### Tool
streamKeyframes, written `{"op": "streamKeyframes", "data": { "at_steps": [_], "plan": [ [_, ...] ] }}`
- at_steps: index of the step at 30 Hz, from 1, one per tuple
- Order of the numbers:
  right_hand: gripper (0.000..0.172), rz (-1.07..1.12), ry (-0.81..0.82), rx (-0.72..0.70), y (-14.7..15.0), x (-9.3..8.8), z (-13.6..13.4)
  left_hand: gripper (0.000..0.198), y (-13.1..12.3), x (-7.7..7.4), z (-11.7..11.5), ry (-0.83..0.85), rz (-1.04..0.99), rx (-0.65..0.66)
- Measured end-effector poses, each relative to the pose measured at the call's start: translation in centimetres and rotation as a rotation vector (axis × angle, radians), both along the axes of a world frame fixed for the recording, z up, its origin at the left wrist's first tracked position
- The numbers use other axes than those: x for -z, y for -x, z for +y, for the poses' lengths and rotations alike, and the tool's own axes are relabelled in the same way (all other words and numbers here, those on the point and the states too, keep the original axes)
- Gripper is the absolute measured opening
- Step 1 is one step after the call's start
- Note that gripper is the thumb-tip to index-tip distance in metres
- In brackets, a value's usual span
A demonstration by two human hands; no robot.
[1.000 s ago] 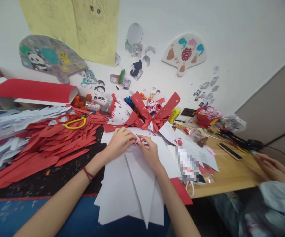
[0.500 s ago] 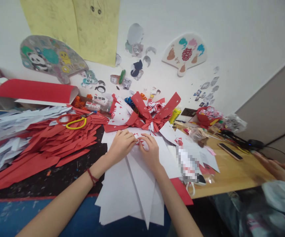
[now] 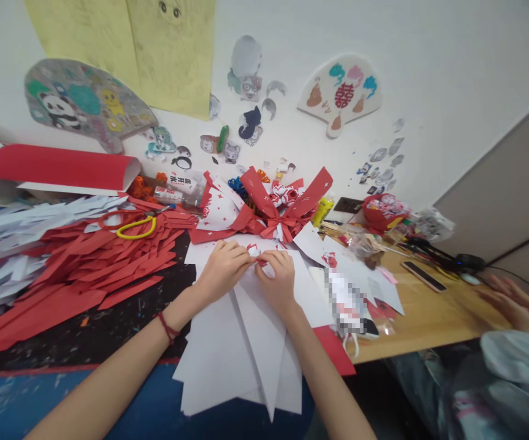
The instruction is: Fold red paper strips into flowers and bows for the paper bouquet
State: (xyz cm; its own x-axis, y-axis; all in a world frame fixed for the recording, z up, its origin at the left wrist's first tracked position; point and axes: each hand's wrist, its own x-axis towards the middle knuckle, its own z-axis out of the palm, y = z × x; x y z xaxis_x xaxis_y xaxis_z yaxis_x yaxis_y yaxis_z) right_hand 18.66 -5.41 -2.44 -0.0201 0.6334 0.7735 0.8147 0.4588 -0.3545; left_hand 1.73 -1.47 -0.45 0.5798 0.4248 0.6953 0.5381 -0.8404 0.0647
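Observation:
Over a stack of white paper sheets [image 3: 228, 360], my left hand [image 3: 224, 267] and my right hand [image 3: 277, 280] meet fingertip to fingertip. Both are closed in a pinch on a small red-and-white piece of folded paper [image 3: 253, 249], mostly hidden by the fingers. Just beyond the hands stands a red paper bouquet wrap [image 3: 287, 217] with a patterned bundle in its middle. A white sheet with red star prints [image 3: 221, 208] leans to its left.
Red paper strips [image 3: 109, 256] and white paper strips [image 3: 8, 244] pile up at the left, with yellow-and-red-handled scissors [image 3: 138, 229] on top. At the right lie a phone [image 3: 424, 276] and loose papers. Another person's hands [image 3: 516, 305] show at the right edge.
The view has shifted slightly, so everything sits a little further left and up. My fingertips have drawn slightly closer together on the small paper piece. The other person's hands moved slightly.

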Motion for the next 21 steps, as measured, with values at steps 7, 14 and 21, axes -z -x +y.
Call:
{"op": "streamKeyframes", "data": {
  "at_steps": [7, 14, 21],
  "plan": [
    [0.013, -0.109, -0.091, 0.010, -0.3, -0.1, -0.2, 0.021, 0.2, 0.0, -0.1, -0.067, 0.032, -0.059],
    [0.023, -0.275, -0.037, -0.056, -0.4, 0.3, 0.2, 0.020, 0.7, 0.2, 0.2, -0.167, 0.232, -0.012],
    [0.019, -0.202, 0.013, -0.174, -0.6, 1.1, 0.6, 0.020, 1.1, 0.0, 0.5, -0.130, 0.286, 0.060]
  ]
}}
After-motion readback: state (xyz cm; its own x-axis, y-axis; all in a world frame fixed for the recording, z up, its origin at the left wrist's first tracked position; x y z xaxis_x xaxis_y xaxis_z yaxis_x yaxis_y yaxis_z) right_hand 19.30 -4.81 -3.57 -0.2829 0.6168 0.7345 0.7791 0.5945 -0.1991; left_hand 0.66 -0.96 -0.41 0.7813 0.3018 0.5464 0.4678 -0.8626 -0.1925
